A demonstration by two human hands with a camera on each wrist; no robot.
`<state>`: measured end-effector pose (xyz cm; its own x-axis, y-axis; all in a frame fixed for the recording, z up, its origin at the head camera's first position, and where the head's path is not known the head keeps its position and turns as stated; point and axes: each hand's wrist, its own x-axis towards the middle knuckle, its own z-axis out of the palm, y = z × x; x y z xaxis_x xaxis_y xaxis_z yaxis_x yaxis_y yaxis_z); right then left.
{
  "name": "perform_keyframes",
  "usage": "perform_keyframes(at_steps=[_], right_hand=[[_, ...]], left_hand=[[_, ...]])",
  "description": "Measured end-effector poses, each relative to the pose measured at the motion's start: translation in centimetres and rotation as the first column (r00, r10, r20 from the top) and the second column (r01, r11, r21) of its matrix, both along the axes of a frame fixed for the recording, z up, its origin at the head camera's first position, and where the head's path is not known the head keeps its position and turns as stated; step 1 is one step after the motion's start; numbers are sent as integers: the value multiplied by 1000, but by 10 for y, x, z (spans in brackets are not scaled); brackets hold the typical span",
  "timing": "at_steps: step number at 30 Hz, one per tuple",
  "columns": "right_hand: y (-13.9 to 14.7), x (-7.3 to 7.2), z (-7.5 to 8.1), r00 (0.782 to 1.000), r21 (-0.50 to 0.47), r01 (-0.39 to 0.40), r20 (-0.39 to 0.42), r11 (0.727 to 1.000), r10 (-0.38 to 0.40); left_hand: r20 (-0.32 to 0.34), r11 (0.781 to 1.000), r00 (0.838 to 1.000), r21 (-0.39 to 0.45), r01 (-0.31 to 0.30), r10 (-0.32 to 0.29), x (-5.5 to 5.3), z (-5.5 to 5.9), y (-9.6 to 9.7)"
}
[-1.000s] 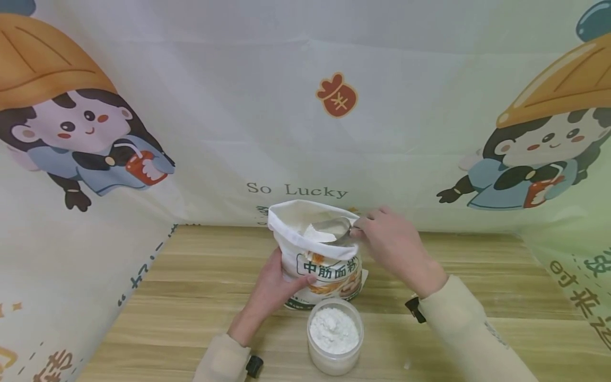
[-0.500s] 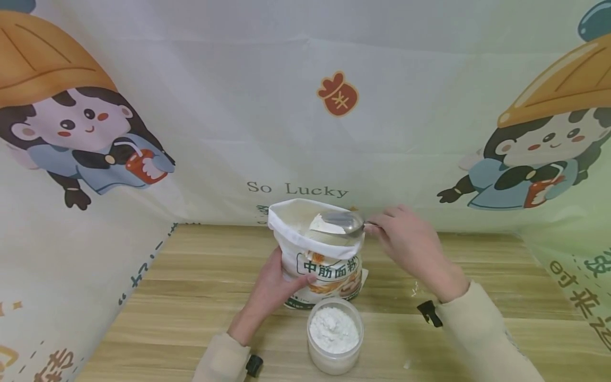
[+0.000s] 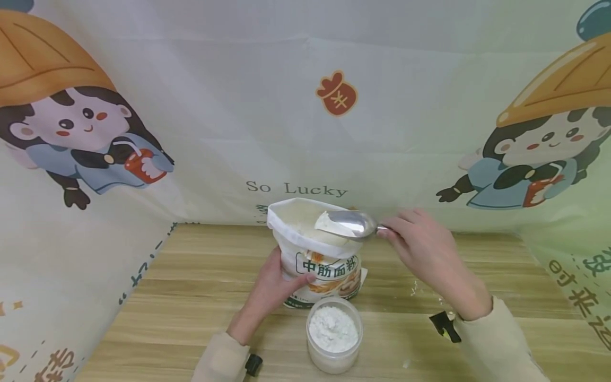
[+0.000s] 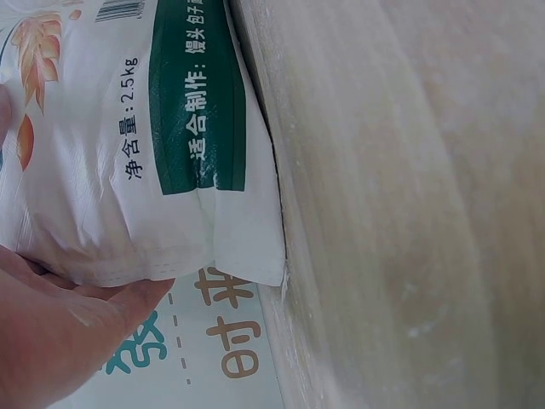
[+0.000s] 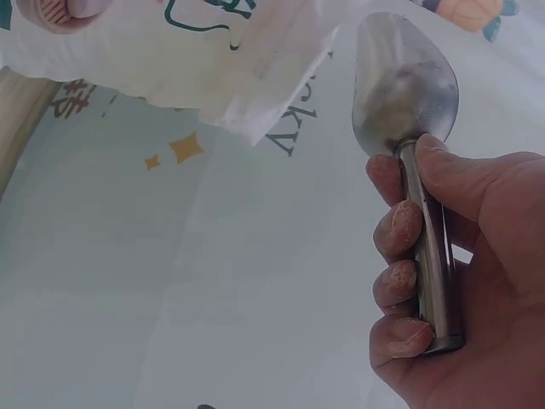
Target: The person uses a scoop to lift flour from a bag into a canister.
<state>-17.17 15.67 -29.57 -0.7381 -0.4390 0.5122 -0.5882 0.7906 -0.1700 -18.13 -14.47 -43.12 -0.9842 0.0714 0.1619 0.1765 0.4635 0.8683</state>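
Observation:
A white flour bag (image 3: 329, 268) stands on the table with its top folded outward, printed with wheat and green lettering. My left hand (image 3: 274, 289) grips its left side, thumb across the front; in the left wrist view the fingers (image 4: 128, 298) curl behind the bag's side. My right hand (image 3: 422, 246) holds a metal scoop (image 3: 355, 223) by its handle, fingers wrapped round it in the right wrist view. White flour (image 3: 329, 223) lies in the scoop's bowl, which overlaps the bag's open mouth at the right rim. In front of the bag stands a clear round tub (image 3: 335, 363) heaped with flour.
The wood-grain table (image 3: 191, 297) carries a few white flour specks (image 3: 414, 287) to the right of the bag. A printed cloth backdrop (image 3: 229, 106) rises behind and along both sides, close behind the bag.
My right hand has drawn the scoop up and to the right, from inside the bag to above its right rim, with flour in it. The left hand and tub stay put.

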Motion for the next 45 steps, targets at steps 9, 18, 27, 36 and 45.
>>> perform_keyframes(at_steps=[9,18,27,36,45], right_hand=[[18,17,-9,997,-38,-34,-68,999,31],[33,32,-21,993,-43,-78,-89,996,74],[39,47,-35,988,-1,-123,-90,992,122],[39,52,-44,975,41,-180,-122,983,184],[32,53,-50,954,112,-248,-147,962,262]], left_hand=[[-6,1000,1000,-9,2,-2,0,0,0],[-4,1000,1000,-11,2,-2,-2,-1,-1],[-19,1000,1000,-10,4,-4,-2,-1,-1],[-10,1000,1000,-9,4,-4,-2,0,0],[-7,1000,1000,-7,3,-3,-2,0,0]])
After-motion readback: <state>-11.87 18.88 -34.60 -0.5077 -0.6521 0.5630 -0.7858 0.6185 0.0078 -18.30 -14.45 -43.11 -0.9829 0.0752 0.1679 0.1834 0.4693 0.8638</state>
